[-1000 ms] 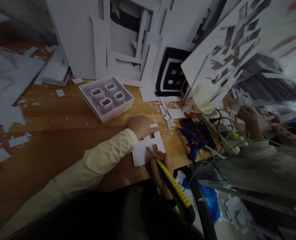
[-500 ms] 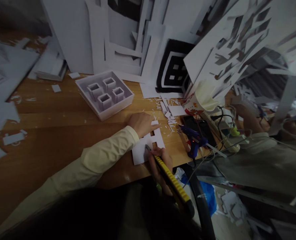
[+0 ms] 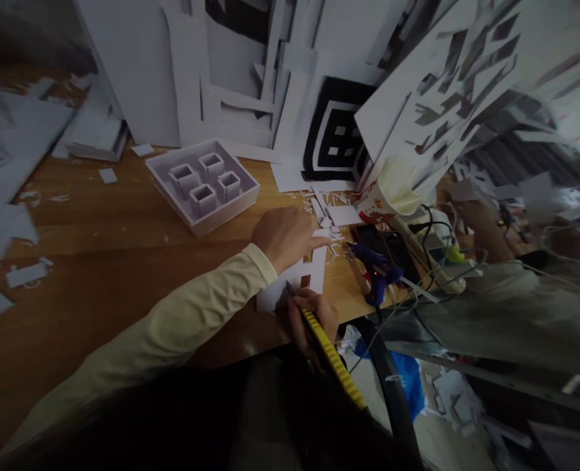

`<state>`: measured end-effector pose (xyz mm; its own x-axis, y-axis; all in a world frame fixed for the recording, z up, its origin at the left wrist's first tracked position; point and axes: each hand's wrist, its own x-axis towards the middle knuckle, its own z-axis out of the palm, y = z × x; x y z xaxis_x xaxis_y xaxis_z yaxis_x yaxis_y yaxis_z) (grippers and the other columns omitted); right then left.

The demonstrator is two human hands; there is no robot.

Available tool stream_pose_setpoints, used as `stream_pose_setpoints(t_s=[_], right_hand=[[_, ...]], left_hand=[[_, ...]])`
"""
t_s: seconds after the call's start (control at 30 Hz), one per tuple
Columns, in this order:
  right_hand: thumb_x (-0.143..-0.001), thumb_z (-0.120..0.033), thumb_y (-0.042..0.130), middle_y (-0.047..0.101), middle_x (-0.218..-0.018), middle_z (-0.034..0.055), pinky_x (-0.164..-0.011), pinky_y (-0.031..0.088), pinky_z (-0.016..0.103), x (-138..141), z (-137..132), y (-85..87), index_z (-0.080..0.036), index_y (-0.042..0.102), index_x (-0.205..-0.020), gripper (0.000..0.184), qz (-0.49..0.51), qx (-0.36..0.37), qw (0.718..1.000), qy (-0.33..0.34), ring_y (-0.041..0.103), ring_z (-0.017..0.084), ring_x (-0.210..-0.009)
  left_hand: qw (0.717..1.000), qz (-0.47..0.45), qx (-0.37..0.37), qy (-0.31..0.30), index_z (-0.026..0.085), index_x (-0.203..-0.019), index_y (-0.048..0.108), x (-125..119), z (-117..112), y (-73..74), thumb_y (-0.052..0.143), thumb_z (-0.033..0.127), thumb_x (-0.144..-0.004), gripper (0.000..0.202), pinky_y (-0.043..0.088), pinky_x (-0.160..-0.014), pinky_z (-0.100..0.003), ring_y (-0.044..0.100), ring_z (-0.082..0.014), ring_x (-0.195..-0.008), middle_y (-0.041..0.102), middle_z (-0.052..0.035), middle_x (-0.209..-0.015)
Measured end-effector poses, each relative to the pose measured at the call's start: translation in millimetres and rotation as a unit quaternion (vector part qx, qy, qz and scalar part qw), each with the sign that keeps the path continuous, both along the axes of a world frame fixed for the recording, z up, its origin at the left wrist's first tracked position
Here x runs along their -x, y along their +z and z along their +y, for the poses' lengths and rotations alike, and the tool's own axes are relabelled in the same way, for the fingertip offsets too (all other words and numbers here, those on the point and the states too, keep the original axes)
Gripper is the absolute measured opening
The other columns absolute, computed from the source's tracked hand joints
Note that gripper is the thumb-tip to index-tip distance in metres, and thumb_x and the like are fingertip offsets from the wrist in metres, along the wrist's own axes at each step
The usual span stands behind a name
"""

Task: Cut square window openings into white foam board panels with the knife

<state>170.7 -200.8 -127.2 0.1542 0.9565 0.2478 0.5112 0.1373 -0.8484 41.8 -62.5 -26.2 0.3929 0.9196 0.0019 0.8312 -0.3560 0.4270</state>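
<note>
A white card (image 3: pixel 272 296) with small rectangular cut-outs lies near the table's front edge. My left hand (image 3: pixel 286 237) presses on its upper part, one finger stretched out to the right; the other fingers are mostly hidden under the hand. My right hand (image 3: pixel 318 313) is closed around a yellow and black utility knife (image 3: pixel 337 360). Its blade points up and left, over the card just left of a cut-out. I cannot tell whether the blade touches the card. Beyond my left hand stands a shallow white open box (image 3: pixel 225 219) holding several square tubes.
Right of the card are a blue glue gun (image 3: pixel 376 273), dark phones (image 3: pixel 401 254), a power strip (image 3: pixel 454 280) with cables and a paper cup (image 3: pixel 380 199). Paper scraps (image 3: pixel 323 208) litter the wooden table (image 3: pixel 103 252). White boards (image 3: pixel 137 78) lean behind. Another person's arm (image 3: pixel 486 229) is at right.
My left hand has shifted right over the card, covering more of its upper part. The card has turned slightly. My right hand keeps the knife in nearly the same place.
</note>
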Motion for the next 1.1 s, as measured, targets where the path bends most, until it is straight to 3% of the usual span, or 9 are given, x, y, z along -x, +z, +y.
stream_pose_setpoints(t_s=[0.13, 0.3, 0.5, 0.63, 0.87, 1.0, 1.1], right_hand=[[-0.084, -0.038, 0.070, 0.072, -0.072, 0.0034, -0.056, 0.051, 0.034, 2.4, 1.1, -1.9, -0.024, 0.065, -0.072, 0.020, -0.036, -0.041, 0.999, -0.003, 0.066, 0.021, -0.059], [-0.085, -0.038, 0.066, 0.071, -0.071, 0.0041, -0.053, 0.048, 0.033, 5.6, 0.6, -4.9, -0.026, 0.063, -0.072, 0.018, -0.058, -0.061, 0.996, -0.007, 0.064, 0.021, -0.058], [-0.088, -0.031, 0.061, 0.068, -0.067, 0.0030, -0.053, 0.047, 0.032, 9.6, 3.3, 11.8, -0.027, 0.059, -0.079, 0.010, -0.054, -0.093, 0.993, 0.057, 0.062, 0.019, -0.055], [-0.087, -0.029, 0.061, 0.067, -0.067, 0.0034, -0.053, 0.047, 0.031, 11.1, 4.3, 24.7, -0.027, 0.056, -0.074, 0.014, -0.074, -0.063, 0.993, 0.066, 0.062, 0.018, -0.056], [-0.086, -0.027, 0.061, 0.066, -0.065, 0.0001, -0.049, 0.045, 0.028, 12.3, 5.4, 28.6, -0.027, 0.053, -0.073, 0.015, -0.055, -0.071, 0.994, 0.070, 0.058, 0.015, -0.052], [-0.085, -0.022, 0.065, 0.073, -0.075, 0.0026, -0.060, 0.054, 0.031, 9.7, 2.4, 23.3, -0.025, 0.057, -0.075, 0.013, -0.040, -0.088, 0.994, 0.052, 0.069, 0.018, -0.066], [-0.085, -0.028, 0.071, 0.076, -0.084, 0.0039, -0.070, 0.057, 0.033, 7.6, -5.0, 12.0, -0.024, 0.061, -0.074, 0.015, 0.004, -0.076, 0.997, -0.016, 0.073, 0.020, -0.077]], left_hand=[[0.999, 0.014, -0.026, -0.015, 0.018, -0.109, 0.077, 1.1, -7.2, 13.1, 0.054, 0.061, -0.094, 0.051, 0.047, -0.076, -0.035, 0.069, -0.0311, -0.098, 0.076, -0.0142, -0.095], [0.997, 0.007, -0.077, -0.016, 0.016, -0.101, 0.079, 1.3, -10.5, 11.1, 0.053, 0.062, -0.095, 0.053, 0.045, -0.071, -0.033, 0.070, -0.0305, -0.094, 0.075, -0.0150, -0.092], [0.995, 0.017, -0.090, -0.033, 0.016, -0.100, 0.079, 2.2, -10.7, 12.2, 0.055, 0.059, -0.095, 0.049, 0.043, -0.068, -0.032, 0.071, -0.0307, -0.093, 0.075, -0.0146, -0.090], [0.995, 0.019, -0.092, -0.033, 0.016, -0.100, 0.078, 2.8, -10.6, 13.1, 0.055, 0.057, -0.095, 0.048, 0.043, -0.068, -0.032, 0.072, -0.0301, -0.092, 0.075, -0.0149, -0.090], [0.996, 0.015, -0.080, -0.036, 0.014, -0.102, 0.078, 1.5, -12.4, 16.0, 0.056, 0.054, -0.096, 0.046, 0.045, -0.071, -0.034, 0.071, -0.0313, -0.093, 0.075, -0.0164, -0.092], [0.997, 0.009, -0.074, -0.032, 0.018, -0.106, 0.078, 2.4, -7.0, 6.9, 0.057, 0.058, -0.094, 0.047, 0.048, -0.074, -0.036, 0.071, -0.0332, -0.097, 0.076, -0.0160, -0.097], [0.998, 0.001, -0.063, -0.021, 0.018, -0.105, 0.079, 1.9, 0.6, -10.4, 0.060, 0.063, -0.089, 0.051, 0.050, -0.076, -0.038, 0.071, -0.0346, -0.099, 0.076, -0.0160, -0.098]])
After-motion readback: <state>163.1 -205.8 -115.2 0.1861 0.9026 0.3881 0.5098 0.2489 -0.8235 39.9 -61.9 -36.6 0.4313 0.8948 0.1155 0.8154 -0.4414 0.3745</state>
